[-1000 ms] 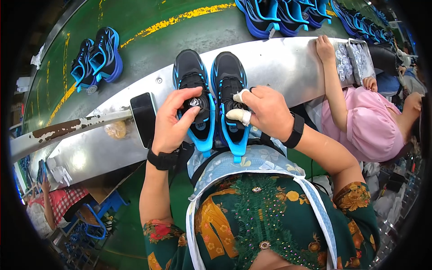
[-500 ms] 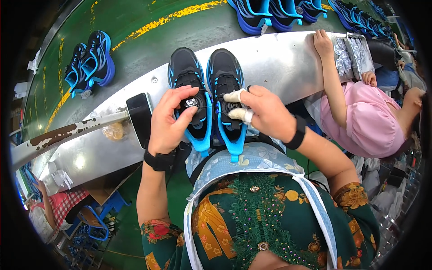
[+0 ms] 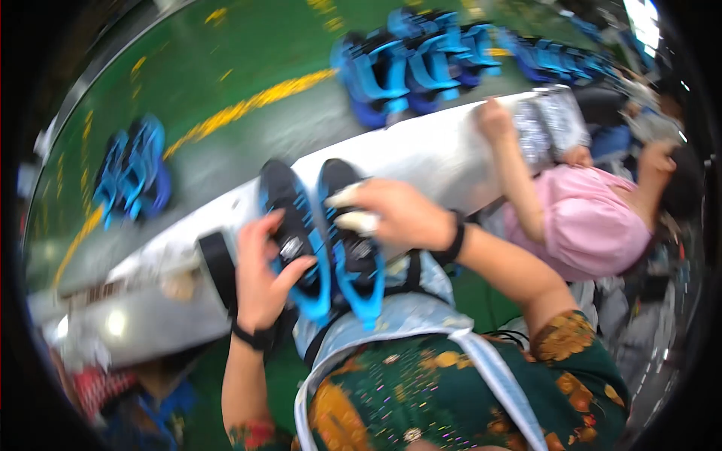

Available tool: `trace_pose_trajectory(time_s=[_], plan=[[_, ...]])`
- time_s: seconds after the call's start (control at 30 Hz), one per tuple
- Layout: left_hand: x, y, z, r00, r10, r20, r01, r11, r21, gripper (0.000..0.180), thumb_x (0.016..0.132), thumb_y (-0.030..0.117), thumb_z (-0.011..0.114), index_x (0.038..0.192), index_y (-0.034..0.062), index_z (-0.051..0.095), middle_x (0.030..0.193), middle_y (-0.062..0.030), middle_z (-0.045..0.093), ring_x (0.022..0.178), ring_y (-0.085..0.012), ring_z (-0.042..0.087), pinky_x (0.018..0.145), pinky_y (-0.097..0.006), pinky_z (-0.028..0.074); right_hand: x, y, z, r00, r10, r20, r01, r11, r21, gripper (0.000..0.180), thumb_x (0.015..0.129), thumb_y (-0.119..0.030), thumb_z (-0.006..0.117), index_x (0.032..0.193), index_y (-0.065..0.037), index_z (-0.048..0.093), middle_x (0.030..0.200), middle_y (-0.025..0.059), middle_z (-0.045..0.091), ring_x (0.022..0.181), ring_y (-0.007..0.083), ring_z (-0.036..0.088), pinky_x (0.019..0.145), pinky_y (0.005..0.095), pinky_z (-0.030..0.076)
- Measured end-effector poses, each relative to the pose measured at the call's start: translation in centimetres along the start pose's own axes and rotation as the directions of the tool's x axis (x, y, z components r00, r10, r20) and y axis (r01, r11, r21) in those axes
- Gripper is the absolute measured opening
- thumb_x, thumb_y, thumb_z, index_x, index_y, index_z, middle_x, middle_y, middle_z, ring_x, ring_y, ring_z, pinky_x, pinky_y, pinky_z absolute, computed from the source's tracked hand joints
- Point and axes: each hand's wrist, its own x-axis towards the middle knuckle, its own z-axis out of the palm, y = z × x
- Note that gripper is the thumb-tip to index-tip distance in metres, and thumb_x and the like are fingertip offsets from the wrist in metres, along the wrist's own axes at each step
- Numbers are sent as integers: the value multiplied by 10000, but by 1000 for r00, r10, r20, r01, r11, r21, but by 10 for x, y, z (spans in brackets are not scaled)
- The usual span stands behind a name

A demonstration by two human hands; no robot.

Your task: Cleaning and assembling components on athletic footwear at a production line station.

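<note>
A pair of black shoes with bright blue trim lies side by side on the white metal bench [image 3: 436,154], toes pointing away from me. My left hand [image 3: 263,274] grips the left shoe [image 3: 289,225] around its middle. My right hand [image 3: 391,214], with white tape on two fingers, lies over the right shoe [image 3: 342,248] and holds it near the laces. The blue heels hang over the near bench edge above my pale apron. The picture is blurred.
A black flat object [image 3: 218,263] stands on the bench left of my left hand. Blue shoes lie on the green floor at far left [image 3: 131,173] and in a row beyond the bench [image 3: 414,64]. A person in pink [image 3: 587,222] sits on my right, one arm on the bench.
The view has swung and blurred, so everything sits lower and more to the left. Both hands keep their hold on the pair of shoes.
</note>
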Motion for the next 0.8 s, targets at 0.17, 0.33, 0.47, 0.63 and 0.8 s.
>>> trace_pose_trajectory(time_s=[0.17, 0.33, 0.47, 0.63, 0.8], plan=[[-9, -11, -11, 992, -34, 120, 36, 999, -15, 373, 694, 6, 690, 1064, 6, 647, 1085, -138, 655, 978, -248, 625, 854, -334, 476, 73, 32, 44, 996, 33, 79, -23, 992, -128, 417, 802, -265, 694, 1150, -49, 615, 930, 201, 640, 917, 392, 616, 812, 462, 492], [1, 4, -3, 979, -108, 174, 121, 990, -68, 611, 673, 94, 744, 1250, 23, 557, 1162, -137, 618, 1090, -283, 576, 881, -330, 436, 83, 31, 48, 965, 100, 243, -12, 939, -343, 377, 777, -293, 719, 990, 9, 645, 918, 203, 644, 895, 378, 622, 803, 460, 495], [-5, -11, 15, 999, 25, 40, -29, 996, 86, 546, 701, 99, 725, 1218, 8, 574, 1036, -112, 565, 1033, -238, 548, 895, -313, 422, 80, 38, 53, 988, 68, 140, -22, 951, -307, 311, 788, -295, 724, 901, -8, 686, 841, 212, 664, 880, 389, 644, 799, 459, 507], [22, -15, -13, 906, 19, 423, 36, 992, -124, 570, 712, 35, 672, 1270, -4, 561, 1114, -123, 582, 1100, -239, 553, 944, -325, 423, 81, 44, 41, 982, 64, 176, -18, 968, -248, 320, 788, -292, 723, 908, 1, 678, 826, 212, 665, 874, 384, 646, 792, 458, 501], [4, -2, 18, 989, -123, -84, 117, 991, -69, 550, 701, 95, 742, 1217, 4, 576, 1150, -150, 635, 1211, -310, 524, 1043, -394, 364, 76, 51, 40, 966, 116, 231, -54, 965, -256, 422, 807, -307, 689, 1106, -13, 644, 878, 182, 658, 910, 349, 618, 802, 458, 479]])
